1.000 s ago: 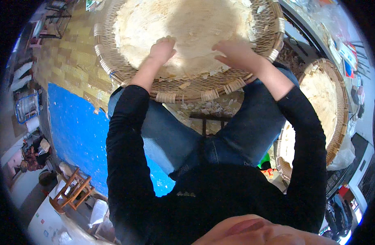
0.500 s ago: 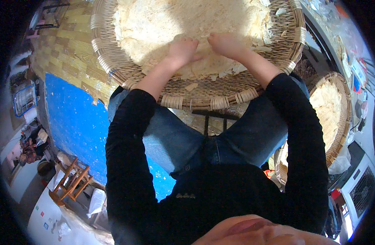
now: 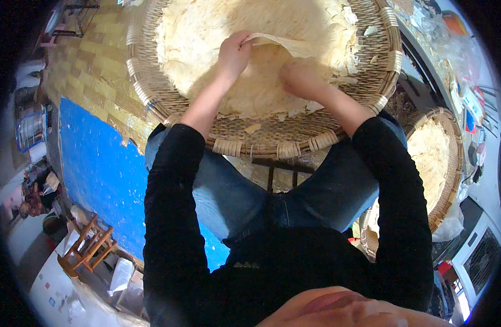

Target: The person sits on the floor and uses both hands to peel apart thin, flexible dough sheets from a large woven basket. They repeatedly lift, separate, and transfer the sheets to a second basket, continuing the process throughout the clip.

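A stack of thin, pale round flatbreads [image 3: 201, 82] with ragged edges lies in a large round wicker basket [image 3: 283, 150] over my knees. My left hand [image 3: 234, 54] pinches the near edge of the top flatbread [image 3: 277, 39], which is raised in a fold running to the right. Lower and to the right, my right hand [image 3: 304, 80] is closed just above the stack. Its fingertips are turned away and slightly blurred, so whatever they hold is hidden. Small torn flakes lie on the wicker around the stack.
A second wicker basket [image 3: 453, 163] with similar flatbreads stands at the right. Beyond it runs a cluttered surface with plastic bags [image 3: 457, 68]. At lower left a wooden stool [image 3: 89, 245] stands past a blue floor patch [image 3: 100, 174].
My left hand has moved up and left, lifting the top flatbread's edge into a fold. My right hand has shifted slightly lower. The basket appears slightly lower in view.
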Tool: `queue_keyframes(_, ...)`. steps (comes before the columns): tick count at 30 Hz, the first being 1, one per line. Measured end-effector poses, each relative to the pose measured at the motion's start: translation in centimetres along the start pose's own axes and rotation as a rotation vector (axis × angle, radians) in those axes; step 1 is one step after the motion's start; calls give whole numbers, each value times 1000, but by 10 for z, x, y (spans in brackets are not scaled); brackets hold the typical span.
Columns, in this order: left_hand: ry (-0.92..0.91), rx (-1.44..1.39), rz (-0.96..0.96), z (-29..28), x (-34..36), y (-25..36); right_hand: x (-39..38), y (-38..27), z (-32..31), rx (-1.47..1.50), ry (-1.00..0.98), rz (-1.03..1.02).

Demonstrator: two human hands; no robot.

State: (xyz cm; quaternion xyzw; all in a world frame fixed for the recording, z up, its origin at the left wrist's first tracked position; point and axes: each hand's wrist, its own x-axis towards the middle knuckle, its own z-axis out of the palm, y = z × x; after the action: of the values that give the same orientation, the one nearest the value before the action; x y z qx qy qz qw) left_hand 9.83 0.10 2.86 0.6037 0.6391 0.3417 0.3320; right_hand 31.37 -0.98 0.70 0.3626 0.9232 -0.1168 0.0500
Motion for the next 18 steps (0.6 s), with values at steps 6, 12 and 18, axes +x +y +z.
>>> queue_keyframes(6,154,283,483,-10,-2,25,16,67,33,216,-127,359)
queue_keyframes(12,258,335,558,-27,11,37,24,104,49,287,272,426)
queue_keyframes(18,443,-16,335,-57,40,45,14,89,18,32,208,418)
